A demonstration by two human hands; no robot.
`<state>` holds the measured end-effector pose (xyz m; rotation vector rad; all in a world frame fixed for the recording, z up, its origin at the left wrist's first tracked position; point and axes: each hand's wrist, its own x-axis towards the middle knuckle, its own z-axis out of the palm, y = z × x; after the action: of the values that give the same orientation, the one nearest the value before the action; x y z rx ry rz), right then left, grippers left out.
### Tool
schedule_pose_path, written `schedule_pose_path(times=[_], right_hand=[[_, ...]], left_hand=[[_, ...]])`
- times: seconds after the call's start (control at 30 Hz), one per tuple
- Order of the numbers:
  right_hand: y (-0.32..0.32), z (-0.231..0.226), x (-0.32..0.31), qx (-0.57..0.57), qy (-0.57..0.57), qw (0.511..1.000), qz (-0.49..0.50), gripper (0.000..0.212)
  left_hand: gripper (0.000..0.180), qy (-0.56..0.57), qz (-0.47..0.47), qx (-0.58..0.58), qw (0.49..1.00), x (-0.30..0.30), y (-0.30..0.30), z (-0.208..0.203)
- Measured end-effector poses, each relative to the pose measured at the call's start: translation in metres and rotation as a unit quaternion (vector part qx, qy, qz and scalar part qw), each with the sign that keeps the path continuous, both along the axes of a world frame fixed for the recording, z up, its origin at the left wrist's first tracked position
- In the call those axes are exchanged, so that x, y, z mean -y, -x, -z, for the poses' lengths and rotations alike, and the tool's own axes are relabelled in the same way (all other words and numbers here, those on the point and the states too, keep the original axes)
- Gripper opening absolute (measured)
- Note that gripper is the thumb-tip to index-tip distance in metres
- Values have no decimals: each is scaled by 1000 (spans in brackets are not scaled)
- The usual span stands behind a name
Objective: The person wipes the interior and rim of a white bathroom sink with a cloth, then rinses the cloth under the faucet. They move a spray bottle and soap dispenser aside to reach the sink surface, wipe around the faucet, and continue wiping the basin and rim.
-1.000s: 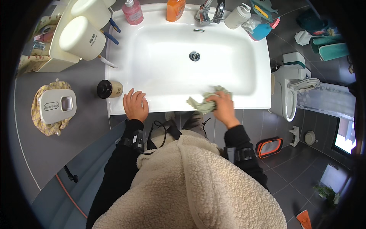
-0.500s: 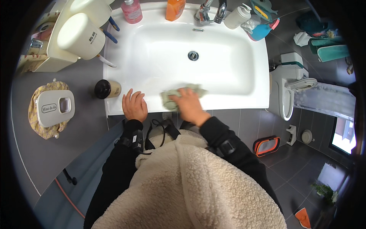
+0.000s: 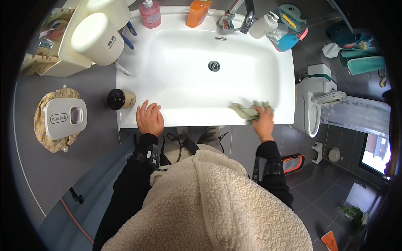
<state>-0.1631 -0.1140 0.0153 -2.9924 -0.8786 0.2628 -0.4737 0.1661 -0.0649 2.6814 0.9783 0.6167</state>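
A pale green cloth (image 3: 245,112) lies bunched on the front rim of the white sink (image 3: 188,117), toward its right end. My right hand (image 3: 263,123) grips the cloth, fingers curled over it. At the rim's left end my left hand (image 3: 150,119) rests flat with fingers stretched out and nothing in them. Just left of that hand, a jar with a black lid (image 3: 121,99) lies at the sink's corner. The drain (image 3: 214,66) shows in the middle of the basin.
Along the sink's back stand a pink bottle (image 3: 150,15), an orange bottle (image 3: 197,14), the chrome faucet (image 3: 228,21), a white pump bottle (image 3: 264,26) and a blue spray bottle (image 3: 287,41). White cups (image 3: 97,39) hang at the left. A toilet (image 3: 312,113) stands to the right.
My right hand has slid the cloth from the middle of the front rim toward its right end. My left hand stays in the same place on the rim.
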Motion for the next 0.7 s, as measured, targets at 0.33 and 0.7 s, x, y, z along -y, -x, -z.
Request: schedule_pose_path(times=[0.33, 0.7], right_hand=[[71, 11, -84, -104, -71, 979, -161, 58], [75, -1, -75, -107, -139, 965, -193, 60]], left_hand=[[22, -1, 2, -1, 1000, 1, 0, -3], [21, 0, -10, -2, 1000, 2, 0, 0]])
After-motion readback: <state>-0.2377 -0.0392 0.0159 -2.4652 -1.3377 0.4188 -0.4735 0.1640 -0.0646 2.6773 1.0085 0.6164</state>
